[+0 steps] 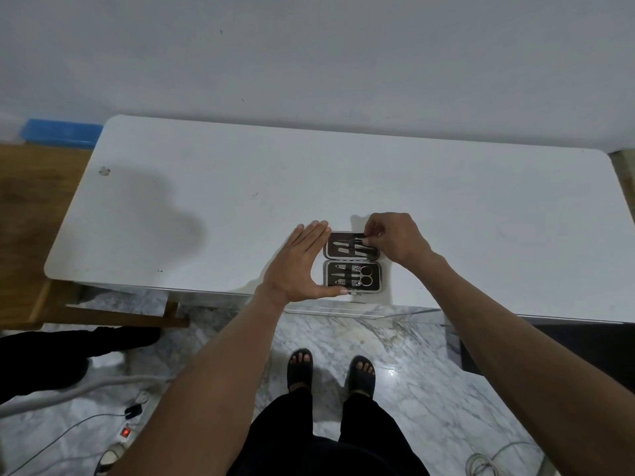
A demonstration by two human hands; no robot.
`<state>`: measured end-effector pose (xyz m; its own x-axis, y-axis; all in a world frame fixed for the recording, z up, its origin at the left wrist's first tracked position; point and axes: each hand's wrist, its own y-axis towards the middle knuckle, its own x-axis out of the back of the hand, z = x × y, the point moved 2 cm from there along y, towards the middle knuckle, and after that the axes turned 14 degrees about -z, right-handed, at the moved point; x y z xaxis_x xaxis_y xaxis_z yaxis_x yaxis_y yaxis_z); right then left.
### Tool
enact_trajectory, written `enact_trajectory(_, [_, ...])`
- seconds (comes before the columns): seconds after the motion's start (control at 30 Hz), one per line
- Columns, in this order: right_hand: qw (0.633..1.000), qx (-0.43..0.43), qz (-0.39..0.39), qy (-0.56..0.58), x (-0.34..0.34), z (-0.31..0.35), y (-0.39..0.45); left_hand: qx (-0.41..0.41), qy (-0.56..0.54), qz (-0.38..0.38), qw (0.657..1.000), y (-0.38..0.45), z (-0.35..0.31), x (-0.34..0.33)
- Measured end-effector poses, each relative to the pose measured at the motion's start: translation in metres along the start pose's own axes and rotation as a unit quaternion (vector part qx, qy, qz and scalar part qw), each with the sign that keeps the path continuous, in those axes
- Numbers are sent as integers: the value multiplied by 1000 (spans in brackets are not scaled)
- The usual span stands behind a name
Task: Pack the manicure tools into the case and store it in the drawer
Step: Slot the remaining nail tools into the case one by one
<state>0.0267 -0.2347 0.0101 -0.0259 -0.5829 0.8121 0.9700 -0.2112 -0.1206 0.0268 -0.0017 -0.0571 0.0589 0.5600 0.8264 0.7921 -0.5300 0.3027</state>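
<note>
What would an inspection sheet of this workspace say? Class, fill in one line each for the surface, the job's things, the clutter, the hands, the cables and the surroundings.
Surface: white table, a few small marks.
Job's things: manicure case lies open near the front edge; scissors and other small tools sit in its near half, more tools in its far half.
Clutter: nothing seen on the table.
Hands: left hand open, flat against the case's left side; right hand pinching a tool at the far half.
Cables: power strip and cords on the floor, lower left; coiled cable lower right.
Surroundings: marble floor, plain wall, wooden furniture on the left.
</note>
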Motion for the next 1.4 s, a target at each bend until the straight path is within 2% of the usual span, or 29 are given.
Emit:
enact_trajectory(0.4, [996,54,-5,-76,-2,-3,0,-2,-1,-2,1000,1,-1,0])
enact_trajectory(0.87, [999,25,-35,-17,-2,-5,-6,-1,2,1,1000,0,0,1])
enact_trajectory(1.4, [999,-22,-49,-3,-1,0,-4,-3,-1,-6,1000,0,-1,0])
